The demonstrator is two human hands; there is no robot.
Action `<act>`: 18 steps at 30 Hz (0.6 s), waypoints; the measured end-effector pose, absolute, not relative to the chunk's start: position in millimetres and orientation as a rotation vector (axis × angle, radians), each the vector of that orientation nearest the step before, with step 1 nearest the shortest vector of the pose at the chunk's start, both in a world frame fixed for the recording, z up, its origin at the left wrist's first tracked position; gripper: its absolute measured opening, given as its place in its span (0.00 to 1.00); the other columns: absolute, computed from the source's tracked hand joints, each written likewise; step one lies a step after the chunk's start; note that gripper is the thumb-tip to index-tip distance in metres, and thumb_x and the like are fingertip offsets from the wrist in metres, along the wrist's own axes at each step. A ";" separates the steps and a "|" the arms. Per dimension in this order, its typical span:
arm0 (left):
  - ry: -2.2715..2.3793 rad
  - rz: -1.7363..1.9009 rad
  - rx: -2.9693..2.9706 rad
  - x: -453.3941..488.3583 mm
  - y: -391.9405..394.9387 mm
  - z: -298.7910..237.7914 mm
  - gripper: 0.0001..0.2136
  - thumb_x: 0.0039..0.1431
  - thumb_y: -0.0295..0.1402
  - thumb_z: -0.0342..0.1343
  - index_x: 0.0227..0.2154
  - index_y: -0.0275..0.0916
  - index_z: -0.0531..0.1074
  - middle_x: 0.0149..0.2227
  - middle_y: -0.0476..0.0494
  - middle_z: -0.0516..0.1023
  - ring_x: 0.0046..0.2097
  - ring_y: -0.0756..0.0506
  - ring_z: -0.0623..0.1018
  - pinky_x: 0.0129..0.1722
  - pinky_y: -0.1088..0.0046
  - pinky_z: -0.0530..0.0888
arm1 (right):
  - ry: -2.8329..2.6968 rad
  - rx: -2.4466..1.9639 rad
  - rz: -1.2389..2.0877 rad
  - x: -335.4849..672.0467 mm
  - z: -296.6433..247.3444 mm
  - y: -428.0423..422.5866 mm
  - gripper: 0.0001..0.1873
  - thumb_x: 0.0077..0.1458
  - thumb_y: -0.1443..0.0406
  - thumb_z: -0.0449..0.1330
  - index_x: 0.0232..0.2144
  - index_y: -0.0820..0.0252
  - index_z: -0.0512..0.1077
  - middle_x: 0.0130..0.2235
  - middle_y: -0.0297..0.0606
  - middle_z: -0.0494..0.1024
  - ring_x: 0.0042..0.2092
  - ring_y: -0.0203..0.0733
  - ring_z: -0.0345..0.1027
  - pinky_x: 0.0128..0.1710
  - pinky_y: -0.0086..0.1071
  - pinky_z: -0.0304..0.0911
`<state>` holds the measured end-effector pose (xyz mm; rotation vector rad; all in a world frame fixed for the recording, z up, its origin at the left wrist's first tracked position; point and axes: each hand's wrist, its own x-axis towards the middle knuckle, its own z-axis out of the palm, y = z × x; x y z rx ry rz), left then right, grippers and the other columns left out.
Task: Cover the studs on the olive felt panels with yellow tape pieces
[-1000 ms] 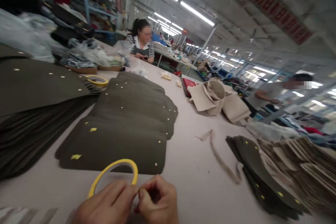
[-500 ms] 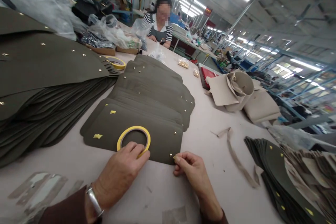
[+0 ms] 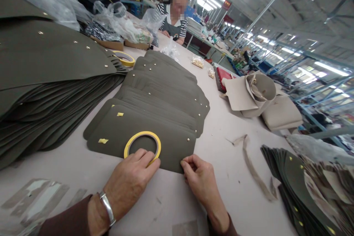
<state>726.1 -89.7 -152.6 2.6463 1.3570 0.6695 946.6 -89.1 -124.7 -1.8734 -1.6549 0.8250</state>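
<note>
The left hand (image 3: 129,180) lies flat, fingers loose, on the near rim of the yellow tape roll (image 3: 142,143). Just right of it, the right hand (image 3: 200,179) pinches the near edge of the dark green panel (image 3: 143,138) under the roll, on the desk (image 3: 221,177).

Left hand (image 3: 129,180) covers near arc of yellow tape roll (image 3: 142,143). Right hand (image 3: 199,177) curls over near-right corner of top olive panel (image 3: 143,138); whatever fingertips (image 3: 184,163) pinch, too small to tell. Panels beneath top one show edges only. Big olive stack (image 3: 41,66) cut by left edge. Dark fanned stack (image 3: 298,188) runs off bottom right corner. Bag contents (image 3: 121,29) blurred behind plastic. Seated co-worker (image 3: 174,22): hands hidden behind bags.
</note>
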 end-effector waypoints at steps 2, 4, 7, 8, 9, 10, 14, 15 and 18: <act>1.361 0.653 2.647 725.6 -89.3 -152.0 0.08 0.62 0.21 0.52 0.36 0.39 0.73 0.35 0.45 0.72 0.37 0.42 0.69 0.36 0.65 0.69 | -1.647 -1.886 0.767 948.3 -128.3 -90.9 0.07 0.56 0.62 0.59 0.34 0.58 0.73 0.18 0.28 0.72 0.21 0.37 0.67 0.24 0.28 0.62; 1.361 0.650 2.653 725.2 -88.9 -151.8 0.08 0.62 0.22 0.52 0.36 0.39 0.73 0.35 0.45 0.72 0.37 0.42 0.70 0.35 0.65 0.70 | -1.560 -1.917 0.752 952.9 -132.7 -96.1 0.12 0.55 0.60 0.61 0.40 0.58 0.70 0.16 0.24 0.70 0.19 0.37 0.66 0.22 0.27 0.61; 1.357 0.672 2.660 725.0 -88.8 -151.5 0.07 0.61 0.22 0.53 0.36 0.38 0.73 0.34 0.44 0.73 0.37 0.41 0.70 0.35 0.64 0.71 | -1.407 -1.883 0.834 960.6 -139.1 -108.3 0.12 0.58 0.55 0.60 0.35 0.57 0.67 0.18 0.26 0.72 0.18 0.37 0.65 0.18 0.27 0.59; 1.358 0.682 2.661 725.1 -89.0 -151.2 0.07 0.61 0.21 0.53 0.36 0.38 0.73 0.34 0.44 0.73 0.37 0.41 0.71 0.34 0.64 0.71 | -1.416 -1.839 0.828 962.0 -141.1 -112.4 0.11 0.59 0.55 0.58 0.33 0.57 0.68 0.21 0.29 0.74 0.21 0.37 0.68 0.19 0.27 0.61; 1.361 0.686 2.660 725.2 -89.3 -150.9 0.07 0.60 0.21 0.54 0.35 0.38 0.73 0.34 0.44 0.73 0.36 0.41 0.71 0.34 0.63 0.72 | -1.467 -1.787 0.788 962.5 -143.0 -115.9 0.11 0.60 0.56 0.58 0.32 0.58 0.70 0.25 0.33 0.77 0.24 0.38 0.71 0.23 0.27 0.64; 1.360 0.686 2.659 725.3 -89.7 -150.5 0.07 0.60 0.21 0.54 0.35 0.38 0.73 0.34 0.44 0.73 0.36 0.41 0.71 0.34 0.63 0.72 | -1.547 -1.737 0.708 962.1 -144.8 -118.4 0.10 0.60 0.58 0.58 0.32 0.58 0.72 0.28 0.36 0.79 0.28 0.39 0.73 0.27 0.28 0.67; 1.366 0.708 2.656 724.8 -90.2 -149.7 0.08 0.59 0.20 0.53 0.35 0.38 0.73 0.34 0.44 0.73 0.37 0.41 0.72 0.35 0.63 0.74 | -1.840 -1.638 0.322 952.9 -149.3 -117.4 0.10 0.63 0.65 0.55 0.35 0.59 0.76 0.33 0.39 0.80 0.34 0.41 0.75 0.37 0.31 0.67; 1.366 0.722 2.655 724.6 -89.9 -149.8 0.08 0.59 0.20 0.53 0.35 0.38 0.73 0.34 0.44 0.73 0.37 0.41 0.72 0.35 0.63 0.74 | -1.876 -1.645 0.256 949.9 -149.4 -115.0 0.10 0.63 0.66 0.54 0.35 0.59 0.76 0.32 0.39 0.80 0.34 0.40 0.74 0.37 0.31 0.66; 1.350 0.832 2.652 723.6 -88.1 -150.2 0.10 0.61 0.20 0.49 0.37 0.38 0.74 0.34 0.44 0.73 0.36 0.42 0.72 0.35 0.64 0.74 | -1.929 -1.699 0.152 941.8 -147.2 -107.4 0.10 0.62 0.67 0.54 0.32 0.59 0.75 0.30 0.38 0.78 0.30 0.39 0.73 0.33 0.30 0.64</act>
